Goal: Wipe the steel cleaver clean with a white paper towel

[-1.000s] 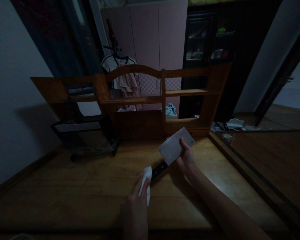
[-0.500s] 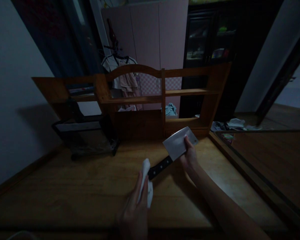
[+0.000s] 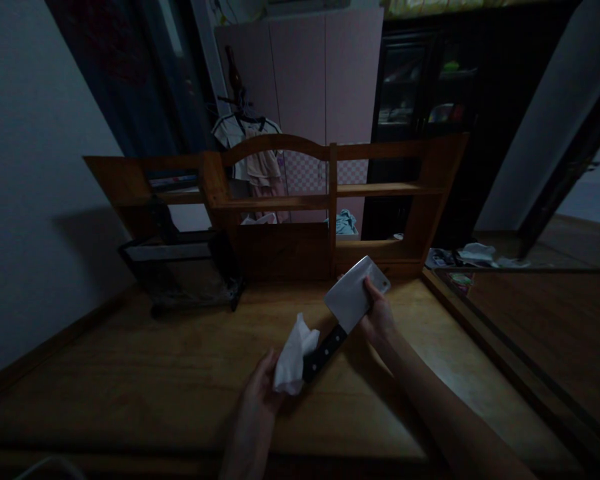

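Note:
A cleaver (image 3: 351,295) with a broad metal blade and a black riveted handle is tilted above the wooden table (image 3: 180,373). My right hand (image 3: 379,319) grips it by the blade, thumb on the upper face near the corner hole; the other fingers are hidden beneath. The handle slants down toward my left hand (image 3: 264,383), which is closed on a crumpled white tissue (image 3: 295,357). That tissue is beside the handle's end; whether it touches the handle I cannot tell.
A low wooden shelf unit (image 3: 280,201) runs along the table's back. At left stands a dark-framed box-like object (image 3: 180,273), and a raised wooden edge (image 3: 490,333) borders the right side. Behind are hanging clothes (image 3: 250,143) and a pink wardrobe (image 3: 300,80).
My left hand has turned, and the tissue now spreads out more openly beside the handle. The cleaver has tilted slightly, its handle end lower. The view has shifted a little.

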`<action>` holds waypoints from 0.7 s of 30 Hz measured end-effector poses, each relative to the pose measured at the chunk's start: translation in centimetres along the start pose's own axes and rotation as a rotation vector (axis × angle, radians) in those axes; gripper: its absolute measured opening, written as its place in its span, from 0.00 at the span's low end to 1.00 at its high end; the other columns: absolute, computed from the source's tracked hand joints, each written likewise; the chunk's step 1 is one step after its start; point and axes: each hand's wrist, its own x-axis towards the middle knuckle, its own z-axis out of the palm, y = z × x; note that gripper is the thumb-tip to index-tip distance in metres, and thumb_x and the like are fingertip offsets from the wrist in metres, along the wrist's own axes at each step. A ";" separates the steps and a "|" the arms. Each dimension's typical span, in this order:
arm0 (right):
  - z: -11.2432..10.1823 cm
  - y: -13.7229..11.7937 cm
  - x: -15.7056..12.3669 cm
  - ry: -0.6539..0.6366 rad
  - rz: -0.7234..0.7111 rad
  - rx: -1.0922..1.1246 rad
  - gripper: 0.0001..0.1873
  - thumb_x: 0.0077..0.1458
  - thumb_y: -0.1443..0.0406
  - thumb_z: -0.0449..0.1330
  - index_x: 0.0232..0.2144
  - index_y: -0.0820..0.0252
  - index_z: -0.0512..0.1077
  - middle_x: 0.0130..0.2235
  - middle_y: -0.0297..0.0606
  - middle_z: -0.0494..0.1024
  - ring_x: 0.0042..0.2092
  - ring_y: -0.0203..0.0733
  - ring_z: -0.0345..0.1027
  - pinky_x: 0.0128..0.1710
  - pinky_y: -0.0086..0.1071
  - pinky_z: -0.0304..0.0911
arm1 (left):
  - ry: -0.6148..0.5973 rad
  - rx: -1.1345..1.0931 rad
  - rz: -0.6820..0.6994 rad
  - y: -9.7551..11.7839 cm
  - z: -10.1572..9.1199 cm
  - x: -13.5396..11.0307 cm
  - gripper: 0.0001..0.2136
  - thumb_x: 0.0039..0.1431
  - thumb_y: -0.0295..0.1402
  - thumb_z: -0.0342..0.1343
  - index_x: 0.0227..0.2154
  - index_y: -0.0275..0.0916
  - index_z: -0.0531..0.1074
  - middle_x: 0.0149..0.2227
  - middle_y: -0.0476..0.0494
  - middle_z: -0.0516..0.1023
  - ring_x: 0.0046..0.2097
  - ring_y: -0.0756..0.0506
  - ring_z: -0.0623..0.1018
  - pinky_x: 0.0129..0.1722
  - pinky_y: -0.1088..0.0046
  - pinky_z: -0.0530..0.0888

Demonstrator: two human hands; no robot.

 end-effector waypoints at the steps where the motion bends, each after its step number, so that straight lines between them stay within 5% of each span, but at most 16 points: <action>1: 0.0 0.1 0.0 -0.007 0.013 -0.002 0.13 0.57 0.63 0.59 0.43 0.65 0.74 0.37 0.44 0.82 0.41 0.48 0.78 0.44 0.40 0.74 | -0.017 0.008 0.002 -0.1 0.1 0.0 0.17 0.47 0.40 0.63 0.35 0.31 0.80 0.36 0.36 0.82 0.39 0.39 0.81 0.35 0.70 0.76; 11: -0.1 1.0 0.0 -0.014 0.105 -0.039 0.15 0.56 0.62 0.60 0.42 0.67 0.74 0.39 0.46 0.82 0.40 0.47 0.78 0.43 0.39 0.74 | -0.375 0.411 0.132 1.0 1.7 -0.9 0.21 0.56 0.47 0.57 0.43 0.34 0.79 0.48 0.37 0.79 0.57 0.36 0.73 0.59 0.62 0.64; 21: 0.1 1.1 -0.3 -0.039 0.155 -0.080 0.16 0.56 0.60 0.60 0.42 0.66 0.74 0.36 0.44 0.82 0.37 0.47 0.78 0.41 0.39 0.74 | -0.416 0.754 0.267 -0.1 4.5 0.9 0.19 0.56 0.44 0.56 0.40 0.34 0.80 0.41 0.39 0.82 0.43 0.39 0.79 0.39 0.71 0.72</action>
